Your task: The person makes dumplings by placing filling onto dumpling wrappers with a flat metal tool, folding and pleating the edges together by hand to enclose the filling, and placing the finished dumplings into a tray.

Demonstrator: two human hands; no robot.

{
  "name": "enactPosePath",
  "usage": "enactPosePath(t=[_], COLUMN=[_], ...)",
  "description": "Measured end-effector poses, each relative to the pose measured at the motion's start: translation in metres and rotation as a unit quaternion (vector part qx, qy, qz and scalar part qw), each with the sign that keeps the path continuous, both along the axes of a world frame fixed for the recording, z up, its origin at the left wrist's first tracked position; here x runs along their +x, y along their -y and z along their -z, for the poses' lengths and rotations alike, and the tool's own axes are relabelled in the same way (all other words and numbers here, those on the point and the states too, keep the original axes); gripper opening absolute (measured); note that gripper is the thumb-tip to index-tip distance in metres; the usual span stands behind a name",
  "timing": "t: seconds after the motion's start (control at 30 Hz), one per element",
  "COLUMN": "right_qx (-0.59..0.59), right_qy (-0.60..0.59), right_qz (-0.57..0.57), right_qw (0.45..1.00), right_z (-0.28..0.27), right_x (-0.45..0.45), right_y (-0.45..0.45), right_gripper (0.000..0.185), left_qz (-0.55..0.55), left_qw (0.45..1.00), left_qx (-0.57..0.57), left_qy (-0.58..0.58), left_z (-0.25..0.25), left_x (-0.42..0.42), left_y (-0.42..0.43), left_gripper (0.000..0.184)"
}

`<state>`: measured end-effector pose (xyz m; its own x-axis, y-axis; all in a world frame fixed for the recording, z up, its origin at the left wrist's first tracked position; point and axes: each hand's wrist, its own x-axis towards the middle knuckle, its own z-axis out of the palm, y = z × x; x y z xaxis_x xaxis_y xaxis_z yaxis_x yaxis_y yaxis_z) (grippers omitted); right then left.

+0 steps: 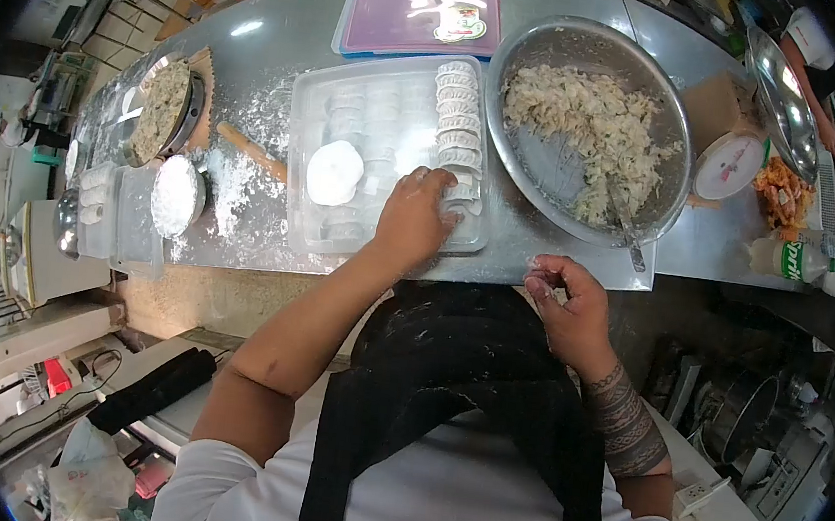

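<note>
White-dusted grey metal table [279,31]
Clear rectangular plastic tray [309,109] beside wide round steel bowl [555,173]; brown wooden rolling pin [251,151].

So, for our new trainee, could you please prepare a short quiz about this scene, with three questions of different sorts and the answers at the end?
1. Multiple choice: what stands right beside the tray, on its right side?
a) the rolling pin
b) the metal bowl
c) the pink lid

2. True or false, about the filling in the bowl: it covers the whole bottom.

3. Complete: the left hand is at the near end of a row of white ____.

Key: 1. b. 2. False; some bare metal shows. 3. dumplings.
</note>
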<state>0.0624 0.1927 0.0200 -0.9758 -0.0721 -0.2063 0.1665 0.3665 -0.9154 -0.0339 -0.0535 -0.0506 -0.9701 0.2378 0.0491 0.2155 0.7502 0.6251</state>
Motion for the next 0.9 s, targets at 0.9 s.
enactPosePath(t=[0.9], right_qx=[0.314], right_qy=[-0.040], right_qz=[-0.183], right_qw=[0.931], right_z=[0.030], right_x=[-0.089], right_y=[0.091], right_gripper=[0.020], left_qz=[-0.034], left_qw=[0.998], left_qx=[0.024], left_qy=[0.049], left_z=[0.006], left_x=[-0.026], left_y=[0.013], left_gripper=[0.081])
